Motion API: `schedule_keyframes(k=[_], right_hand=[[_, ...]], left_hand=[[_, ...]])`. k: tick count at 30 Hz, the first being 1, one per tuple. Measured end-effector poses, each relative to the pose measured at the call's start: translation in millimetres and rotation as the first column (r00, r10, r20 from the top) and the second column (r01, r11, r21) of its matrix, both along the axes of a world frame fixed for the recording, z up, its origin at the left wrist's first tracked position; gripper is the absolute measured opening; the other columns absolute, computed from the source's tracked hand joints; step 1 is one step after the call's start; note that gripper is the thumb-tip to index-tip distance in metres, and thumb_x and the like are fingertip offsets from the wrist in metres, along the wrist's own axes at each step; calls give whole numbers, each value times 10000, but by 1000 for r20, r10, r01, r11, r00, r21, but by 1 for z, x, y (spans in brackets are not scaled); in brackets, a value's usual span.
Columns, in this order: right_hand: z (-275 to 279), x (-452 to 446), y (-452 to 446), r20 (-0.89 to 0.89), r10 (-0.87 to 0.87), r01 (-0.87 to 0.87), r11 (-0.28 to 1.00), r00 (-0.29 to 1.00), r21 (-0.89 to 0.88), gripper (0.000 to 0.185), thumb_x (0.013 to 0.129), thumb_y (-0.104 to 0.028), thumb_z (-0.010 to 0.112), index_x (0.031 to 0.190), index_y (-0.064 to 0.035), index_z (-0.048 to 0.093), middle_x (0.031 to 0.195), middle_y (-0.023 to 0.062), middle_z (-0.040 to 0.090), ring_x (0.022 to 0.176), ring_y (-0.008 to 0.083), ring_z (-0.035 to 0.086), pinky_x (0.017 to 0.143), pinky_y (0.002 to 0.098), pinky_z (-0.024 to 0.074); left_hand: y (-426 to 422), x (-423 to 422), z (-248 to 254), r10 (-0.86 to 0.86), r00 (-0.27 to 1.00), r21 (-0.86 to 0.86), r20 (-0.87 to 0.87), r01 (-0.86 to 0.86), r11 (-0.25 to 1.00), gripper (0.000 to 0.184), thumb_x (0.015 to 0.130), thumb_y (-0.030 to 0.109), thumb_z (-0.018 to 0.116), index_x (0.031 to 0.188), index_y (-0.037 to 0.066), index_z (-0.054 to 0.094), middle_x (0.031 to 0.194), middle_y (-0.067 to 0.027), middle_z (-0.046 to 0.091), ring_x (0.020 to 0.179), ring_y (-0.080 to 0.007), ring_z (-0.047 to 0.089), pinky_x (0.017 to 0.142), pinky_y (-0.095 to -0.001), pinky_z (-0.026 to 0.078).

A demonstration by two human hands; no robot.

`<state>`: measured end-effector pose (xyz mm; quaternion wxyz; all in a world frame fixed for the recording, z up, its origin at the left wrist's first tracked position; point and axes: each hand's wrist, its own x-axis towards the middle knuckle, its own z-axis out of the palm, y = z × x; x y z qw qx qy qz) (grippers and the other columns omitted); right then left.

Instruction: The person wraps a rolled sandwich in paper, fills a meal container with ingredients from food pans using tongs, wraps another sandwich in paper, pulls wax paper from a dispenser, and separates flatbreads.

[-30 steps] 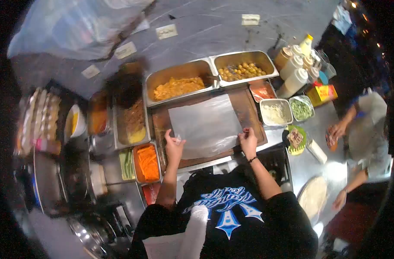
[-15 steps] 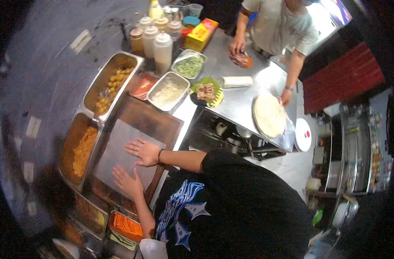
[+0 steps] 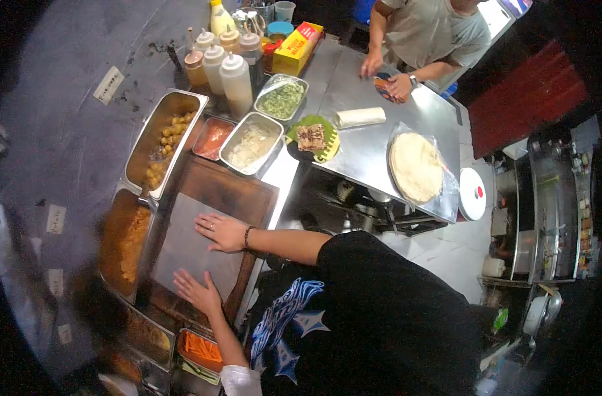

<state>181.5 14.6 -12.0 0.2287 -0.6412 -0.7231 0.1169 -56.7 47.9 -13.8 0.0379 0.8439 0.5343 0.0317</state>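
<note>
A white sheet of paper [image 3: 175, 244] lies flat on a brown wooden board [image 3: 228, 187]. My right hand [image 3: 222, 232], with a ring and a dark bracelet, rests palm down on the upper part of the sheet, fingers spread. Just below it, my left hand [image 3: 199, 292] also lies flat on the paper, thumb apart from the fingers. Neither hand holds anything. The two hands do not touch each other.
Metal trays of potatoes [image 3: 175, 132], orange filling [image 3: 136, 244], chopped onion [image 3: 251, 145], greens [image 3: 282, 99] and carrot strips [image 3: 200, 348] surround the board. Squeeze bottles [image 3: 235, 82] stand behind. A co-worker [image 3: 433, 33] stands at a steel table [image 3: 354, 82] with flatbreads [image 3: 416, 166] and a white roll [image 3: 360, 117].
My hands stay flat on the paper, while the view has shifted slightly. The co-worker's hand has moved from the flatbreads to the orange and blue round item.
</note>
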Motion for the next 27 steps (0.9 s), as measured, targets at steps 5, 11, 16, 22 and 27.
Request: schedule_keyframes(k=[5, 11, 16, 22, 27], right_hand=[[41, 13, -22, -164, 10, 26, 975, 986, 219, 498, 864, -298, 619, 1241, 13, 523, 1367, 225, 468, 1287, 374, 437, 1068, 458, 364], [73, 55, -95, -255, 75, -29, 983, 964, 181, 392, 868, -223, 645, 1180, 0, 562, 1200, 208, 565, 1141, 387, 529, 978, 445, 432], [81, 103, -166, -251, 237, -213, 970, 939, 117, 379, 860, -178, 636, 1182, 5, 557, 1188, 225, 565, 1128, 407, 516, 970, 455, 423], [-26, 152, -246, -528, 218, -418, 859, 821, -295, 386, 920, -229, 613, 1216, 6, 539, 1210, 198, 576, 1139, 353, 540, 995, 395, 411], [-82, 147, -301, -540, 541, -716, 177, 644, -676, 507, 921, -298, 625, 1313, 4, 513, 1325, 117, 543, 1167, 228, 522, 1005, 357, 410]], left_hand=[[-5, 26, 28, -27, 992, 219, 121, 0, 976, 791, 927, 513, 485, 1502, 33, 232, 1576, -191, 166, 1453, -381, 137, 1136, -575, 141], [-37, 60, 5, 82, 997, -100, -13, -83, 991, 853, 902, 626, 439, 1517, 77, 221, 1581, -166, 171, 1465, -327, 141, 1152, -574, 101], [-64, 65, 26, 214, 965, 134, 150, -235, 963, 833, 905, 606, 465, 1517, 92, 227, 1571, -165, 201, 1448, -338, 189, 1150, -569, 132], [-240, 95, 21, 406, 759, -70, 508, -434, 898, 501, 858, 309, 628, 1259, 29, 517, 1294, -190, 515, 1190, -374, 466, 982, -523, 358], [-505, 94, -145, 657, 413, -763, 631, 175, 622, 548, 945, 534, 501, 1258, 88, 560, 1124, -187, 638, 1006, -289, 588, 910, -415, 439]])
